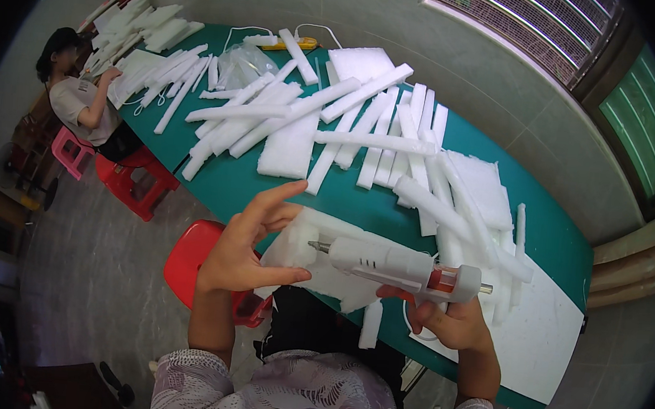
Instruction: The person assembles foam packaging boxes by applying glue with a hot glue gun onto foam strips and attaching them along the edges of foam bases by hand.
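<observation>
My right hand (453, 322) is wrapped around the handle of a white hot glue gun (373, 262). Its metal nozzle points left, close to a white foam piece (294, 240); whether it touches cannot be told. A glue stick shows at the gun's back end. My left hand (243, 248) grips the left end of that foam piece, thumb on the near side and index finger stretched out above. Much of the foam is hidden behind the gun. A short foam strip (371, 323) juts over the table's near edge below.
The green table (456, 130) carries many loose foam strips (378, 143), foam slabs (285, 151), a plastic bag (244, 66) and a yellow tool (294, 44). A white board (540, 336) lies right. Red stools (192, 259) stand left; another person (85, 101) sits farther left.
</observation>
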`<state>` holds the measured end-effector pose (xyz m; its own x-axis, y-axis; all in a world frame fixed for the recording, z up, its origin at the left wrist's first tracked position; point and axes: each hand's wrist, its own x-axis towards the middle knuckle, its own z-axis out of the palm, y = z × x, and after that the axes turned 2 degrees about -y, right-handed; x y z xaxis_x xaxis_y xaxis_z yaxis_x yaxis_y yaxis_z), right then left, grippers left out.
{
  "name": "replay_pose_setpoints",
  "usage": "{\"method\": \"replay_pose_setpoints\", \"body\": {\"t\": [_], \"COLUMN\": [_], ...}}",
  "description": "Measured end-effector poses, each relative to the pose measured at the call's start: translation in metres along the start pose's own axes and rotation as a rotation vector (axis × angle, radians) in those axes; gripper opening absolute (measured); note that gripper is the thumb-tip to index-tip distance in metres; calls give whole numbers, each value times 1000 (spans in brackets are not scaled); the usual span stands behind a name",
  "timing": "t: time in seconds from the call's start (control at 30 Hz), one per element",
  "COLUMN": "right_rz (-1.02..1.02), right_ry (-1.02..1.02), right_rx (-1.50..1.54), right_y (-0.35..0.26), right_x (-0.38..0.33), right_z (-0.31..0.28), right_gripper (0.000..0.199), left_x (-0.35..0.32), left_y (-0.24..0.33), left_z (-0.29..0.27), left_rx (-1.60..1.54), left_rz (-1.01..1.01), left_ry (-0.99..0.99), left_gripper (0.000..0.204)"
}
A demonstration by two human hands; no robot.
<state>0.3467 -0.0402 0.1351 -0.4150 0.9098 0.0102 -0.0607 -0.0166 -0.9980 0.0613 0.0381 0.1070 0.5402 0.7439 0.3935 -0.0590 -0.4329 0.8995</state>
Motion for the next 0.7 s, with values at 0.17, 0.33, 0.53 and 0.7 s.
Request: {"method": "replay_pose_setpoints", "body": {"t": [0.17,0.33,0.53,0.7], "right_rz": [-57,-20,-52,-146], "right_ry": [50,82,157,457], "right_rx": [-61,-163,-24,-885], "right_y": [5,11,14,37], "right_x": [2,-1,-9,-24], "right_z": [3,-3,-14,-48], "right_gripper": [26,27,26,34], "left_x": [0,0,-1,-18], "left_y": [1,1,-5,-11], "left_z": [0,0,-7,-32], "left_rx": [15,25,-73,-8], "left_rz": [2,-13,-25,-66], "left_ry": [-11,3,33,441], "left_gripper": [94,94,95,98]}}
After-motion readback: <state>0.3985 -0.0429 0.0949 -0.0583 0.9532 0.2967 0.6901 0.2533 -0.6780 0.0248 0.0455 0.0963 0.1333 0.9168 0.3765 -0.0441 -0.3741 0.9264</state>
